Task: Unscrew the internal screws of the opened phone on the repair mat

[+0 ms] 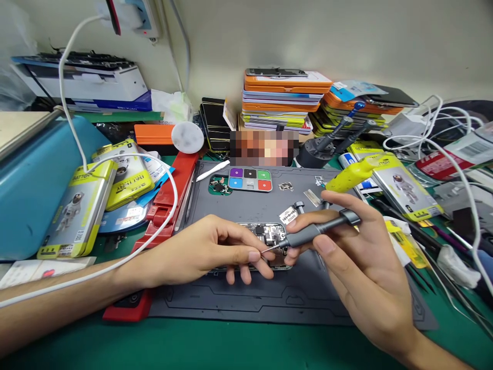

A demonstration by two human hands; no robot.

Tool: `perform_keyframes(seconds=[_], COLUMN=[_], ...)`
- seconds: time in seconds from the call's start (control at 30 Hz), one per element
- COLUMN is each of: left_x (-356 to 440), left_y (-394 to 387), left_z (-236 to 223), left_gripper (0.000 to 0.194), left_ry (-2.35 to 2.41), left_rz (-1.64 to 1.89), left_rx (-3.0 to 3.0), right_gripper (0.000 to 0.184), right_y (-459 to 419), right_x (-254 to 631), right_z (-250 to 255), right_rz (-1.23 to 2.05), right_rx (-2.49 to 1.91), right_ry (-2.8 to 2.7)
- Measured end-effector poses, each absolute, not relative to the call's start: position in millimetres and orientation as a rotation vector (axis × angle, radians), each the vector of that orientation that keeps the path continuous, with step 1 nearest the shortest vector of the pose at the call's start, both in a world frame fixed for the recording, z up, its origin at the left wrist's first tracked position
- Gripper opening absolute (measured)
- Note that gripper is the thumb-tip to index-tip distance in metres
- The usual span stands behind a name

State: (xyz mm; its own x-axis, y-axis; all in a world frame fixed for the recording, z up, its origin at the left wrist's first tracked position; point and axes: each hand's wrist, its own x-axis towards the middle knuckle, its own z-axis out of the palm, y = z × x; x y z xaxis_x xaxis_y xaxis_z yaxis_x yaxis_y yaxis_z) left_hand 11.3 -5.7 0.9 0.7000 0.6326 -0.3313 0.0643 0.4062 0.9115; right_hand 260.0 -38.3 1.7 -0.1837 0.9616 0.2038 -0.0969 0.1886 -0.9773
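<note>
My right hand grips a dark grey precision screwdriver by its barrel, with the thin shaft pointing left and slightly down. At the tip of that shaft, my left hand has its thumb and index finger pinched together. Whatever lies between those fingertips is too small to make out. Beneath both hands lies an opened phone, its board and inner parts exposed and its lower left side partly covered by my fingers. The phone rests on a grey work mat.
Behind the phone are a coloured magnetic screw pad, small metal parts and a yellow bottle. A red clamp-like stand borders the mat at left. A white cable crosses over my left forearm. Battery boxes stand at left.
</note>
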Motion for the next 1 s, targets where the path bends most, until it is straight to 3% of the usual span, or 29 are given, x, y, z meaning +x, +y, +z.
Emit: perform_keyframes(seconds=[1.0], left_x=[10.7], left_y=[-5.3], left_z=[1.4], left_gripper=[0.022], left_ry=[0.754], left_rz=[0.396], left_rx=[1.078], right_gripper=[0.036], right_y=[-33.3], right_x=[260.0], right_z=[1.5], right_rz=[1.371], right_rx=[-0.879], right_ry=[-1.292])
